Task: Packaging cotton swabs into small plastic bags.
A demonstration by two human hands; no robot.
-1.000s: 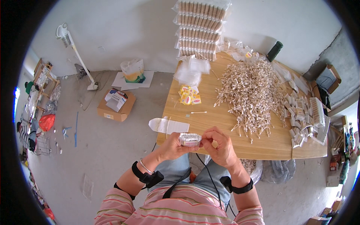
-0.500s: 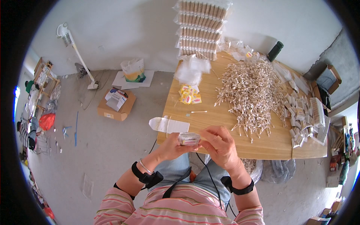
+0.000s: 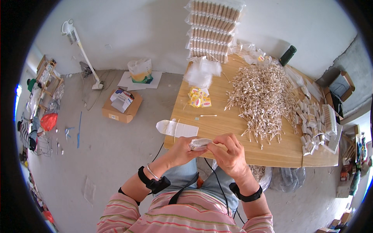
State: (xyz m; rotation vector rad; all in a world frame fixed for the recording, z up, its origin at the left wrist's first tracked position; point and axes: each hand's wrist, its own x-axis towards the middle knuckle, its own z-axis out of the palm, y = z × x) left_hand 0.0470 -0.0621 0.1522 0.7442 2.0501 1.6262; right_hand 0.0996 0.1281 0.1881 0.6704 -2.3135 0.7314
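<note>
Clamped between the thumb and fingers of the left hand (image 3: 182, 150), a small plastic-wrapped packet (image 3: 199, 144) sits just above the near edge of a wooden table (image 3: 229, 149), its pale side facing up, while the thumb and forefinger of the right hand (image 3: 230, 157) close together on its right end. The packet looks light and slightly springy, its film thin, crinkly and probably slick — best held by the long sides with modest pressure, the loose end taken between fingertips, since a hard squeeze could bend the contents or tear the wrap. Just beyond the left hand lies a white card (image 3: 183, 129) with a band around it; farther in are a single cotton swab (image 3: 208, 115), yellow-and-white labels (image 3: 200, 99) and clear bags (image 3: 198, 76). A broad heap of loose swabs (image 3: 264, 99) spreads to the right — small filled packets (image 3: 309, 130) piled beside it — and a tall stack of bagged swabs (image 3: 213, 33) rises at the back.
</note>
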